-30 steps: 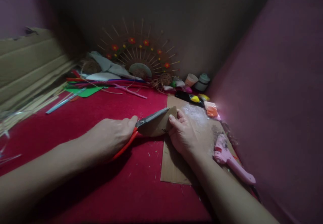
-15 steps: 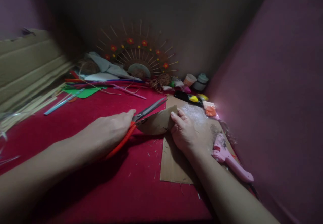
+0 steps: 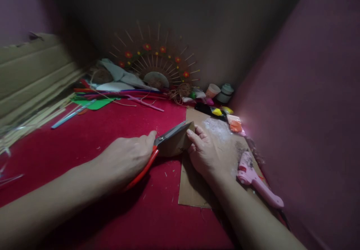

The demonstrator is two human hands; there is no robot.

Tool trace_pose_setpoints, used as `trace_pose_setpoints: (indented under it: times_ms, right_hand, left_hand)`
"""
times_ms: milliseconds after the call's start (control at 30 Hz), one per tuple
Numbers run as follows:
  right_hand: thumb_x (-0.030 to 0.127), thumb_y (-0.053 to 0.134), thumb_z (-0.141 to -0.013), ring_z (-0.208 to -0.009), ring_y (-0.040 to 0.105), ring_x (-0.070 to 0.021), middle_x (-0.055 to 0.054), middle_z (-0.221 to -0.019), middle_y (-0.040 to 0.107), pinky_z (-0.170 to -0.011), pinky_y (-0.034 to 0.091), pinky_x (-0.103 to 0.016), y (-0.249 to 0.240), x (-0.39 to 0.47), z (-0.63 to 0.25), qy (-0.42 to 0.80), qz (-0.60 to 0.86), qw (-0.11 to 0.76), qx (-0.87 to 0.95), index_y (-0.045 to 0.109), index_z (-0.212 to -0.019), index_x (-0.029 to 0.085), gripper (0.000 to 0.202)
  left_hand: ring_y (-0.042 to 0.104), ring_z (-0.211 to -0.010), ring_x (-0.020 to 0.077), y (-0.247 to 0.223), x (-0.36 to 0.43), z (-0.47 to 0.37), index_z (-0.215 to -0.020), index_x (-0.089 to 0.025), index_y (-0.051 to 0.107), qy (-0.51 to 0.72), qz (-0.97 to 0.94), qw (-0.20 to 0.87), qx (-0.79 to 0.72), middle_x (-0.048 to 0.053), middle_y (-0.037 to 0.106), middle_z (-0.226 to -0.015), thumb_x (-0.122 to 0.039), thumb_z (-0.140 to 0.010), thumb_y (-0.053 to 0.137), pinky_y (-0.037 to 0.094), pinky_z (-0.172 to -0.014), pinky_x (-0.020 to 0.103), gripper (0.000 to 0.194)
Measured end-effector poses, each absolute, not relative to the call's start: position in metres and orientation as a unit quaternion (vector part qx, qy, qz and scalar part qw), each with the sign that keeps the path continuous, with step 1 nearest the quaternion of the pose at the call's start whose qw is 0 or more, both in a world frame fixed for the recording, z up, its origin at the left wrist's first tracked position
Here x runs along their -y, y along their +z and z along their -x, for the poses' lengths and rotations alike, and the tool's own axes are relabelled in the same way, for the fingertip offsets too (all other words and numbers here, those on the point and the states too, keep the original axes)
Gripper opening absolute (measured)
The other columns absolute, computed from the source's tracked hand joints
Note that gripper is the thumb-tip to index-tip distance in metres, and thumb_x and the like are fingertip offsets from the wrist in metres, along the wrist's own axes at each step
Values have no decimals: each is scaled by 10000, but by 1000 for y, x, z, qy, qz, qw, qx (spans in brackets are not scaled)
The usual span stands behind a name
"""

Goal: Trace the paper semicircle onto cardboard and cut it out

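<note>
My left hand (image 3: 132, 154) grips a pair of scissors by its orange handles (image 3: 143, 170). The grey blades (image 3: 172, 131) are nearly closed and lie along the upper edge of a brown piece of cardboard (image 3: 172, 145). My right hand (image 3: 204, 148) pinches that cardboard piece at its right end, thumb on the near side. The piece is held up off the table, with small dark print low on it. Below my right hand lies a flat cardboard sheet (image 3: 194, 190) on the red tabletop.
A pink glue gun (image 3: 257, 180) lies at the right. Orange and yellow clay packets, a paper cup (image 3: 212, 91) and a jar (image 3: 225, 93) stand behind it. At the back are twine, pipe cleaners, green sheet (image 3: 98, 103) and a flowered stick fan (image 3: 156, 56). Sticks (image 3: 39, 120) lie left.
The scissor blades have closed along the cardboard's upper edge. My left hand has moved slightly right, and the cardboard piece has shifted a little lower, still held in my right hand.
</note>
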State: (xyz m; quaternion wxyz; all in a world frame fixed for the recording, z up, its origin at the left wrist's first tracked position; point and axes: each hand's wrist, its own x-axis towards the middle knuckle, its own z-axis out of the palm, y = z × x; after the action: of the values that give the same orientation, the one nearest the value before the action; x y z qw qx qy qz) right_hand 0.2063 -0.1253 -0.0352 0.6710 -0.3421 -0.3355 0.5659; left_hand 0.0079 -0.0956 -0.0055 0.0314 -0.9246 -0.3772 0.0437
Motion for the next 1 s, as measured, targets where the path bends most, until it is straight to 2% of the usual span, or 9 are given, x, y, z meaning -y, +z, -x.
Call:
trace_pose_setpoints:
  times_ms: [133,233,367,533,667,733,867,1000]
  right_hand:
    - [296,744,-758,-956,704,-231,-18,-919,754,-820,582,-385,-38,125,-206,566,345,665,344,644,-932,251,205]
    - [312,745,-762,-968,701,-232,-19,-935,755,-819,584,-383,-39,125,-206,572,342,661,344,647,-957,255,226]
    - [309,753,-750,-953,704,-225,-5,-899,751,-823,583,-371,-37,126,-205,585,337,655,339,636,-942,256,231]
    - [300,741,-752,-945,705,-227,-11,-862,743,-818,586,-373,-36,127,-204,579,346,657,337,639,-918,259,199]
    - [305,753,-742,-946,707,-239,-14,-839,743,-804,590,-380,-35,127,-204,579,345,657,339,643,-915,255,211]
    - [305,762,-733,-944,709,-236,-12,-838,745,-805,589,-375,-36,126,-204,579,343,658,338,643,-910,254,219]
    - [295,762,-734,-918,715,-225,0,-827,747,-797,589,-360,-36,126,-204,577,340,662,337,648,-906,250,211]
    - [295,754,-750,-905,717,-219,14,-804,745,-783,590,-348,-37,127,-203,579,343,654,345,646,-908,254,196]
  left_hand:
    - [738,-855,375,-6,97,-7,-1420,30,451,76,927,89,356,261,717,-1059,-147,-867,383,558,-602,442,585]
    - [728,-756,352,-6,99,-5,-1425,27,463,84,924,132,348,236,718,-964,-121,-887,373,522,-536,414,565]
    - [716,-723,327,-8,98,-2,-1358,-11,540,77,925,148,342,227,712,-954,-116,-900,371,501,-517,390,500]
    - [701,-726,351,-8,97,0,-1388,16,503,86,932,129,328,242,711,-983,-123,-866,367,483,-514,419,557]
    - [690,-693,347,-4,96,1,-1308,-15,571,91,937,112,319,230,721,-975,-134,-840,362,460,-507,428,526]
    - [701,-719,351,-4,94,2,-1306,-26,572,91,937,106,322,229,725,-994,-148,-843,358,468,-520,430,525]
    - [724,-899,350,-11,90,2,-1404,-33,480,74,936,69,336,257,695,-1178,-190,-863,362,531,-627,419,575]
    - [719,-979,345,-16,90,2,-1440,-39,437,56,934,44,351,255,689,-1208,-191,-881,355,550,-704,421,584]
